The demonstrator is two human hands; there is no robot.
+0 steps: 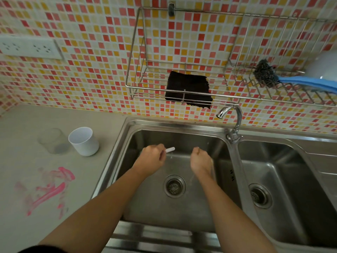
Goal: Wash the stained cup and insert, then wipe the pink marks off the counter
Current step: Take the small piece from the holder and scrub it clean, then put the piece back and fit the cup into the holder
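Observation:
Both my hands are over the left sink basin (138, 203). My left hand (152, 159) has its fingers curled round a small white stick-like piece (170, 149), whose end pokes out to the right. My right hand (200, 160) is curled into a loose fist with nothing seen in it. A white cup (84, 141) stands upright on the grey counter (54, 225) just left of the sink, with a clear glass-like insert (52, 140) to its left. Pink smears (49, 190) mark the counter nearer to me.
A faucet (232, 121) stands between the left basin and the right basin (284, 207), its spout turned left. A wire wall rack (182, 83) holds a dark cloth (188, 91), a steel scourer (264, 73) and a blue cloth (308, 83). Wall sockets (27, 47) sit at upper left.

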